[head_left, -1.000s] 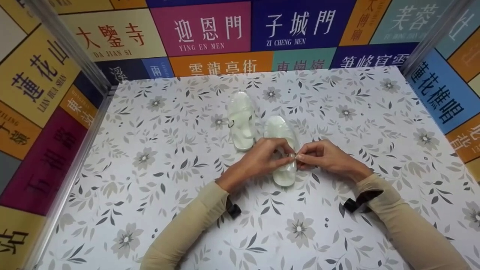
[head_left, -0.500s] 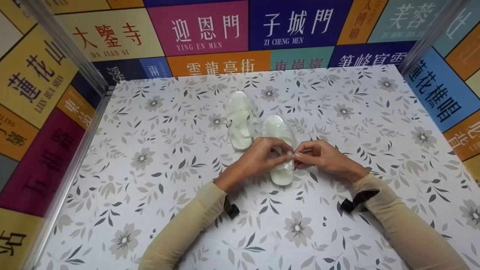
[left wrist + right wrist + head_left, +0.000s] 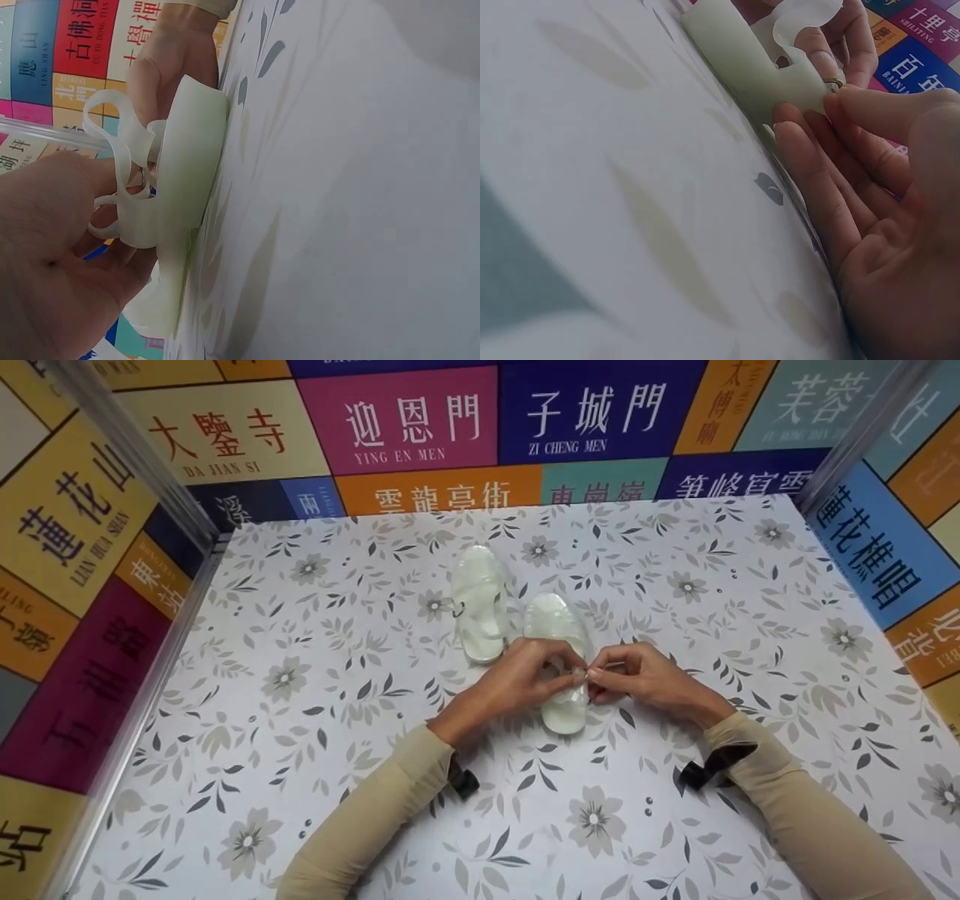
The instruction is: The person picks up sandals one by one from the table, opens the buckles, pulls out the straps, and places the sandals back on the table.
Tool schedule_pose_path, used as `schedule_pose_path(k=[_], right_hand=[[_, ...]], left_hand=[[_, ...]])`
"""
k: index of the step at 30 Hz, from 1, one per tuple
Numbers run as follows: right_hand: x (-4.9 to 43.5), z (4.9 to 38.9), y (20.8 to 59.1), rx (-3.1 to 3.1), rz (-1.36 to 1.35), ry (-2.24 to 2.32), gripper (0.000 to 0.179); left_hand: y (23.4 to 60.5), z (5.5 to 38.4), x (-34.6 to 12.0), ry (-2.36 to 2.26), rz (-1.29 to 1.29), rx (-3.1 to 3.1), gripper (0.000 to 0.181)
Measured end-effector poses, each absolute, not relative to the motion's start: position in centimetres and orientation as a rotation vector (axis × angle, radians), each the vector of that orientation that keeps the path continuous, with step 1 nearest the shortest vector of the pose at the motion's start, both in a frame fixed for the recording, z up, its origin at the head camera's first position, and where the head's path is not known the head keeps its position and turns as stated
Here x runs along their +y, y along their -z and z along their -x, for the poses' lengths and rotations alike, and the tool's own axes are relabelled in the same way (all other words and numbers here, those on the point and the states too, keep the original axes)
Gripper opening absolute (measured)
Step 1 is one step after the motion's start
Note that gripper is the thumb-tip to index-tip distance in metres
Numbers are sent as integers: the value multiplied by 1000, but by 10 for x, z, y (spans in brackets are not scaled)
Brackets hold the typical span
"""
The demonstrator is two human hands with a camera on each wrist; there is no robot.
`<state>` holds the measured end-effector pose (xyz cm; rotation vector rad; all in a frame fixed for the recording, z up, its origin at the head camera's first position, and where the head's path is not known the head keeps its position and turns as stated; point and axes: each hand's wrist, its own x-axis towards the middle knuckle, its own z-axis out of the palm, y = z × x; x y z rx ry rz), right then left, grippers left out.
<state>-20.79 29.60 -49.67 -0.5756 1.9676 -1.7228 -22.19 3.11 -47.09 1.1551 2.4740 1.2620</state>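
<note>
Two pale green sandals lie side by side on the patterned table. Over the nearer sandal (image 3: 564,721), both hands meet at its outer side. The left hand (image 3: 525,673) reaches across its straps (image 3: 136,217) and pinches a strap between thumb and forefinger. Opposite it, the right hand (image 3: 646,676) pinches at a small metal buckle (image 3: 832,84) on the strap, thumb and fingertips close together. Its other fingers rest along the sole's edge in the right wrist view. Fingers partly cover the buckle. The other sandal (image 3: 481,643) sits farther left, its strap end sticking out sideways.
The table (image 3: 375,810) has a leaf and flower print. Panels with large lettering (image 3: 420,420) stand along the back and both sides, joined by clear corner strips (image 3: 161,457). Black wrist cameras (image 3: 465,784) hang under both sleeves.
Both hands stay at the nearer sandal's strap, with only slight movement of the fingertips. The sandals keep their places; the head view shifts a little.
</note>
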Motion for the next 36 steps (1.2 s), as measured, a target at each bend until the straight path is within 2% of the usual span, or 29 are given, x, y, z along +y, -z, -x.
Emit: schedule_pose_path(k=[9, 36], right_hand=[[292, 207, 497, 2000, 460, 1705, 34], [285, 205, 497, 2084, 448, 1670, 30]], left_hand=[[475, 224, 27, -1300, -1104, 2430, 20], [474, 225, 26, -1286, -1099, 2429, 16]])
